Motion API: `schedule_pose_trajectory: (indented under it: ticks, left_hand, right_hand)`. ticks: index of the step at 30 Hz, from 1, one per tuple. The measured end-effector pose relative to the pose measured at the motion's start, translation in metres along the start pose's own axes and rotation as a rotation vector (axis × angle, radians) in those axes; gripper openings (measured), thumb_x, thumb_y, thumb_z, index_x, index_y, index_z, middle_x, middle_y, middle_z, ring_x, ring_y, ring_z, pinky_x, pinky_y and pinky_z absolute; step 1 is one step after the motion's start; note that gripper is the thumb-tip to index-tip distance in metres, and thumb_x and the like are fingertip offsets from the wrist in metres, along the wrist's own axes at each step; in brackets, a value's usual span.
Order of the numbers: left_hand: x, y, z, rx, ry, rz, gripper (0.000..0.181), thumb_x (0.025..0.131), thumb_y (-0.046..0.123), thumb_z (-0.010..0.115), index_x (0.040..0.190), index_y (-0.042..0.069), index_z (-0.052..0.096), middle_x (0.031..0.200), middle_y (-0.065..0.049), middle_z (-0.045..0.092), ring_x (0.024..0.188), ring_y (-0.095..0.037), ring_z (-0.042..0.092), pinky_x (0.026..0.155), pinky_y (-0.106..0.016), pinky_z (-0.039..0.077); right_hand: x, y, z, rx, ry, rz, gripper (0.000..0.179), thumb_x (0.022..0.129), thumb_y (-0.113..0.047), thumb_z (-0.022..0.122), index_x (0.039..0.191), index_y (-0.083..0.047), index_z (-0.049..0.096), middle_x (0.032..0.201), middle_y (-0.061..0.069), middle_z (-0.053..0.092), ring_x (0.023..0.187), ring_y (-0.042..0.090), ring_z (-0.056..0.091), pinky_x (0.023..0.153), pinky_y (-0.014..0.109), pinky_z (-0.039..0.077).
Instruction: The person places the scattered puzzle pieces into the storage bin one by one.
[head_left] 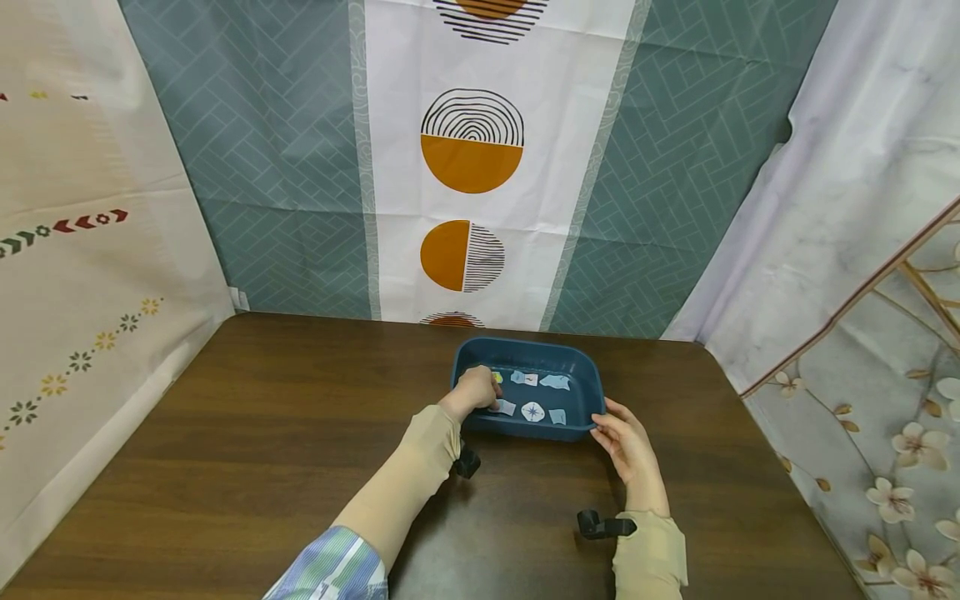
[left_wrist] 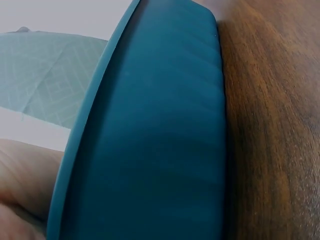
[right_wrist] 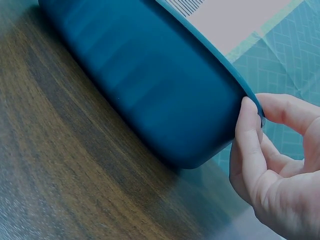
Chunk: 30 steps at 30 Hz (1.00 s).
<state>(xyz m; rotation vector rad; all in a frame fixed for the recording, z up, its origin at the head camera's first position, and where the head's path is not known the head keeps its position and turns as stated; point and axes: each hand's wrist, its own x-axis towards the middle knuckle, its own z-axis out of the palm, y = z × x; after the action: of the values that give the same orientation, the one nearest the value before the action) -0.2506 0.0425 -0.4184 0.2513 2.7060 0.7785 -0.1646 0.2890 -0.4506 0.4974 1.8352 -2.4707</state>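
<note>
A dark blue plastic bin (head_left: 564, 431) with rounded corners stands on the table. Several small paper pieces lie inside: a light blue one (head_left: 555, 382), a round white one with a blue star (head_left: 532, 412), and a light piece (head_left: 505, 407) by the left fingers. My left hand (head_left: 474, 389) reaches over the bin's left side, fingers pointing down at that piece; I cannot tell whether they pinch it. The bin wall mostly hides this hand in the left wrist view. My right hand (right_wrist: 280, 165) pinches the rim at the near right corner, thumb outside.
The brown wooden table (head_left: 300, 450) extends around the bin. Behind it hangs a teal and white patterned curtain (head_left: 300, 167). Pale cloths hang at the left (head_left: 90, 250) and right (head_left: 862, 375). Each wrist carries a black camera mount.
</note>
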Motion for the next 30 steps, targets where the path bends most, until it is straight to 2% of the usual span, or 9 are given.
schedule_pose_trajectory:
  ticks: [15, 22, 27, 30]
  left_hand:
    - [-0.005, 0.002, -0.002, 0.037, 0.033, 0.045, 0.016, 0.081, 0.012, 0.08, 0.095, 0.003, 0.077, 0.103, -0.007, 0.074, 0.099, -0.024, 0.066, 0.089, -0.035, 0.054]
    - [-0.011, 0.003, -0.006, 0.024, 0.005, 0.06, 0.024, 0.084, 0.012, 0.076, 0.106, 0.003, 0.075, 0.112, -0.01, 0.071, 0.105, -0.027, 0.063, 0.094, -0.039, 0.052]
    - [-0.018, 0.003, -0.009, 0.023, 0.053, 0.094, 0.028, 0.086, 0.013, 0.074, 0.112, 0.003, 0.073, 0.117, -0.012, 0.069, 0.105, -0.029, 0.065, 0.093, -0.041, 0.053]
    - [-0.023, 0.002, -0.011, 0.002, 0.079, 0.127, 0.029, 0.089, 0.013, 0.071, 0.116, 0.002, 0.071, 0.12, -0.013, 0.069, 0.106, -0.029, 0.065, 0.094, -0.042, 0.053]
  right_hand:
    - [0.001, 0.0, 0.002, 0.0, -0.003, -0.002, 0.037, 0.093, 0.005, 0.052, 0.128, -0.006, 0.045, 0.075, -0.007, 0.06, 0.066, 0.003, 0.055, 0.07, 0.015, 0.052]
    - [0.002, 0.0, 0.0, -0.027, -0.001, -0.002, 0.041, 0.093, 0.003, 0.054, 0.132, -0.003, 0.044, 0.074, -0.008, 0.061, 0.067, 0.003, 0.056, 0.072, 0.016, 0.053]
    - [0.002, -0.002, 0.0, -0.049, 0.012, -0.01, 0.044, 0.092, 0.002, 0.055, 0.134, 0.0, 0.043, 0.072, -0.009, 0.061, 0.065, 0.004, 0.057, 0.071, 0.016, 0.054]
    - [-0.001, -0.005, 0.0, -0.102, 0.022, -0.019, 0.05, 0.092, 0.002, 0.056, 0.139, 0.004, 0.039, 0.074, -0.009, 0.059, 0.066, 0.003, 0.057, 0.071, 0.016, 0.054]
